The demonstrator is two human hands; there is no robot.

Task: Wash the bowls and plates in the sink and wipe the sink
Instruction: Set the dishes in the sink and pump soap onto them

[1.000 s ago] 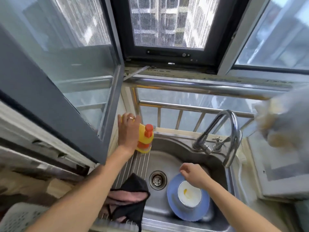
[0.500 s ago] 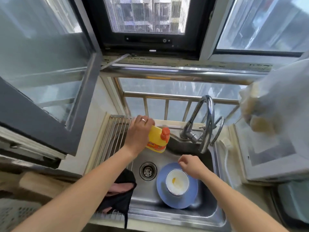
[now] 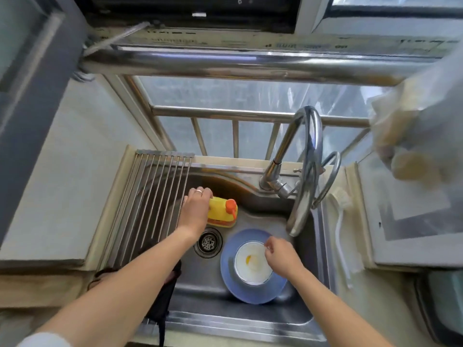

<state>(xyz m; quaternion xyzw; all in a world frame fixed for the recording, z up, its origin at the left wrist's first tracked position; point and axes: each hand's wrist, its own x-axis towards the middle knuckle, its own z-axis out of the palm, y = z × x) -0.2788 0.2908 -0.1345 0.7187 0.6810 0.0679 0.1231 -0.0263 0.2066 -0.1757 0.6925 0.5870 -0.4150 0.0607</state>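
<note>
Nearest in the steel sink [image 3: 250,319], a round blue plate [image 3: 229,276] lies on the basin floor with a white bowl [image 3: 253,265] sitting on it, a small yellow smear inside the bowl. Just over the bowl's right rim hangs the right hand [image 3: 280,256], its fingers curled loosely inward; whether they touch the rim I cannot tell. Left of the plate is the round drain [image 3: 208,242]. Beyond the drain, the left hand [image 3: 194,212], a ring on one finger, holds a yellow bottle [image 3: 220,214] with an orange cap, fingers wrapped round its side. Past the bottle, the curved chrome faucet [image 3: 304,171] rises from the sink's back edge.
</note>
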